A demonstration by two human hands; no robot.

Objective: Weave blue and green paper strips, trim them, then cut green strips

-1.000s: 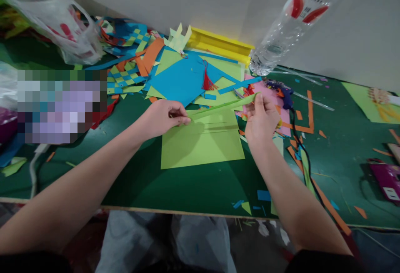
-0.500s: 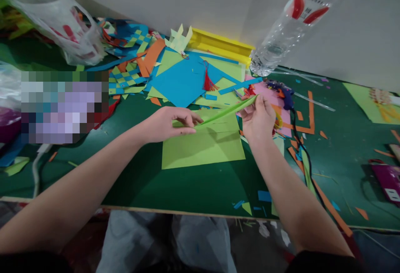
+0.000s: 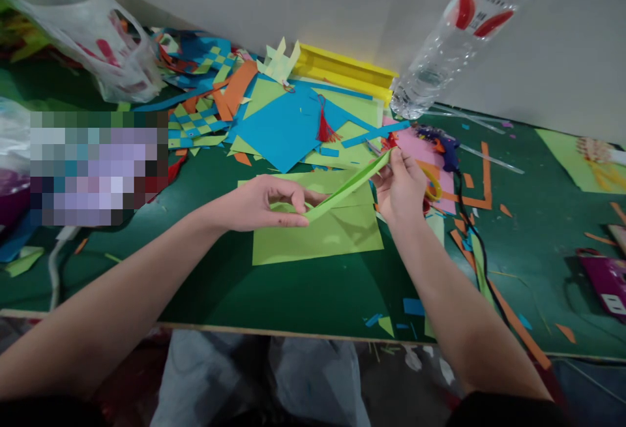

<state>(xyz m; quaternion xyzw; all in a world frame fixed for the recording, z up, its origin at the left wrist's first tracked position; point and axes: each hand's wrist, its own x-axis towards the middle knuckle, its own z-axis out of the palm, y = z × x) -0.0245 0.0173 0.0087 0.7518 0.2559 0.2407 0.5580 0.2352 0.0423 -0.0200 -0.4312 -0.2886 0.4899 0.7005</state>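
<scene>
A folded light-green paper strip (image 3: 349, 187) stretches slantwise between my two hands, above a light-green sheet (image 3: 317, 238) lying on the green table. My left hand (image 3: 267, 204) pinches the strip's lower left part between thumb and fingers; some green paper curves behind those fingers. At the strip's upper right end, my right hand (image 3: 402, 182) grips it between thumb and fingertips. Beyond the hands lies a blue square of paper (image 3: 278, 127) on more green sheets, with a red tassel (image 3: 325, 124) on top.
A yellow tray-like holder (image 3: 342, 72) stands against the wall beside a clear plastic bottle (image 3: 440, 62). Woven paper pieces (image 3: 195, 120) and scraps pile up at left, near a plastic bag (image 3: 112, 55). A dark glue gun-like tool (image 3: 443, 150) with a black cord lies right of my right hand.
My left hand has moved slightly down, its fingers now further round the strip. The right hand has shifted a little left, and the strip shows wider and more open.
</scene>
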